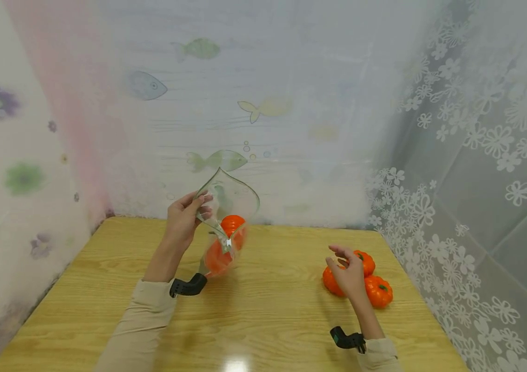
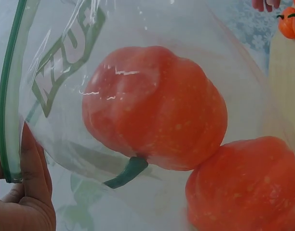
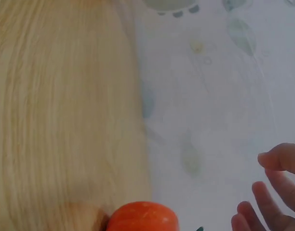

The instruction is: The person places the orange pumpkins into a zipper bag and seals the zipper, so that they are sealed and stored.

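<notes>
My left hand (image 1: 182, 222) pinches the rim of a clear zip-seal bag (image 1: 250, 199), whose mouth gapes wide above the table. Two orange toy pumpkins lie inside it: one pumpkin (image 2: 154, 106) with a dark green stem, and a second pumpkin (image 2: 248, 187) lower down. Over at the right, my right hand (image 1: 351, 274) has spread, slightly bent fingers with nothing between them. It hovers in front of a cluster of three more pumpkins, partly covering the left pumpkin (image 1: 332, 282); the back pumpkin (image 1: 366, 262) and front pumpkin (image 1: 378, 292) show green stem tops.
The wooden table (image 1: 277, 294) runs back to a pale curtain (image 1: 328, 170) printed with fish. Another curtain (image 1: 491, 258) with white flowers hangs along the right edge. Black wrist cameras sit on both forearms.
</notes>
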A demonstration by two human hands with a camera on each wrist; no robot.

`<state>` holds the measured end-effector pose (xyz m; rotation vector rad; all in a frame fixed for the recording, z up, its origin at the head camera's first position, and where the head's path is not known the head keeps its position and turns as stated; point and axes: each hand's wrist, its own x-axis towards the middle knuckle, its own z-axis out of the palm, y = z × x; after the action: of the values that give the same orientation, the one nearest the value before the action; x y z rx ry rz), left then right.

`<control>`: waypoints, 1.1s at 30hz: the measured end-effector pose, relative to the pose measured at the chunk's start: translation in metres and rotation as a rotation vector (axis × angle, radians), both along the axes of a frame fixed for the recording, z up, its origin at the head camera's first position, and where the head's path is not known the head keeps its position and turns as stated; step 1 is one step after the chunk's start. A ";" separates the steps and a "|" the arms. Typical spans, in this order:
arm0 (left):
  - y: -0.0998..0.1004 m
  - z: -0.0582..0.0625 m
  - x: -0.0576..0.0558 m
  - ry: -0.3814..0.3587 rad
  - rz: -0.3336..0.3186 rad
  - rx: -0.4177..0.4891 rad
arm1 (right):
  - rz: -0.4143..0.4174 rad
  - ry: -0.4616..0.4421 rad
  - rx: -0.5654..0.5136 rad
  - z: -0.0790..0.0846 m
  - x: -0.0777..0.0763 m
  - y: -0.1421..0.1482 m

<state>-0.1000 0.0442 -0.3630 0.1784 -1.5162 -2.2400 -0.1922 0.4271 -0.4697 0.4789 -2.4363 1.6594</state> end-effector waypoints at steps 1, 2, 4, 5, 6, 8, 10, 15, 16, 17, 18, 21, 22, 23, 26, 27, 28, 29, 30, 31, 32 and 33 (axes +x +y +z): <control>-0.002 0.000 0.000 0.002 -0.005 0.007 | 0.002 0.000 0.029 -0.003 0.000 0.003; -0.003 0.000 0.000 0.004 -0.011 0.012 | 0.005 0.002 0.056 -0.006 0.000 0.005; -0.004 0.001 0.001 0.008 -0.022 0.011 | 0.010 -0.006 0.113 -0.010 0.001 0.010; -0.004 0.002 0.001 0.009 -0.025 0.006 | 0.014 -0.008 0.141 -0.012 0.002 0.012; -0.004 0.003 0.002 0.011 -0.029 0.000 | 0.017 -0.013 0.168 -0.014 0.002 0.014; -0.004 0.004 0.002 0.015 -0.036 -0.023 | 0.022 -0.029 0.227 -0.017 0.002 0.017; -0.003 0.006 0.002 0.016 -0.041 -0.043 | 0.027 -0.050 0.271 -0.019 0.003 0.020; -0.001 0.007 0.003 0.018 -0.079 -0.072 | 0.036 -0.123 0.347 -0.023 0.004 0.024; 0.000 0.007 0.003 0.018 -0.086 -0.080 | 0.035 -0.129 0.362 -0.024 0.004 0.025; 0.000 0.007 0.003 0.018 -0.093 -0.081 | 0.038 -0.137 0.376 -0.025 0.004 0.025; 0.000 0.007 0.004 0.019 -0.098 -0.079 | 0.040 -0.137 0.390 -0.026 0.004 0.026; 0.003 0.007 0.008 0.017 -0.101 -0.075 | 0.053 -0.136 0.417 -0.028 0.004 0.030; 0.003 0.006 0.009 0.016 -0.101 -0.072 | 0.059 -0.132 0.426 -0.030 0.004 0.031; 0.004 0.006 0.010 0.014 -0.101 -0.069 | 0.067 -0.133 0.430 -0.031 0.003 0.033; 0.007 0.006 0.013 0.013 -0.104 -0.061 | 0.088 -0.122 0.425 -0.034 0.003 0.037; 0.008 0.005 0.014 0.013 -0.106 -0.058 | 0.093 -0.122 0.420 -0.034 0.003 0.038; 0.009 0.005 0.015 0.011 -0.105 -0.055 | 0.097 -0.122 0.416 -0.035 0.003 0.039; 0.010 0.005 0.015 0.011 -0.107 -0.050 | 0.099 -0.123 0.405 -0.036 0.003 0.040; 0.011 0.004 0.015 0.010 -0.106 -0.045 | 0.099 -0.124 0.397 -0.037 0.003 0.042; 0.011 0.004 0.015 0.010 -0.108 -0.041 | 0.099 -0.125 0.389 -0.037 0.004 0.042; 0.011 0.003 0.015 0.009 -0.110 -0.038 | 0.098 -0.126 0.384 -0.038 0.003 0.043; 0.012 0.003 0.016 0.007 -0.111 -0.036 | 0.097 -0.131 0.379 -0.038 0.003 0.044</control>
<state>-0.0845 0.0557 -0.3597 0.0778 -1.5971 -2.2940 -0.1889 0.4708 -0.5079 0.5598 -2.8820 1.2954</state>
